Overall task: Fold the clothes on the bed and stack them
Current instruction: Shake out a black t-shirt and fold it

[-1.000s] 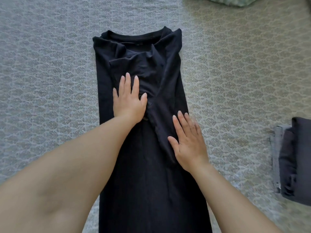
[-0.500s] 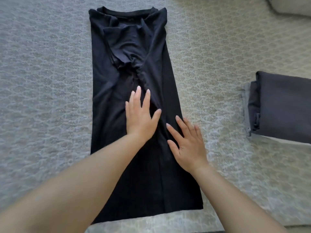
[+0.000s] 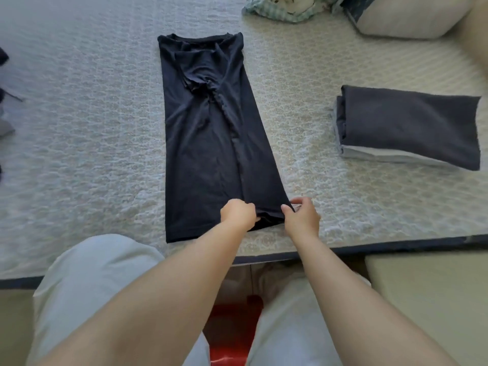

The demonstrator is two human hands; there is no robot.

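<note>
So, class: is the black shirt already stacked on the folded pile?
No, the black shirt lies lengthwise on the bed, apart from the folded pile at its right.

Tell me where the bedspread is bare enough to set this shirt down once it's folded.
Bare bedspread lies left of the black shirt, up to the dark clothes at the left edge. A narrower strip separates the shirt from the folded stack. The far right corner is crowded: crumpled checked fabric and a pillow.

Soft, even daylight fills the scene, brighter toward the upper right, where the bed [image 3: 330, 62] cover washes out pale. Shadows are faint and short. The wide lens bends the bed's near edge and stretches the corners. The picture is mildly soft, with detail smeared at the left margin.
</note>
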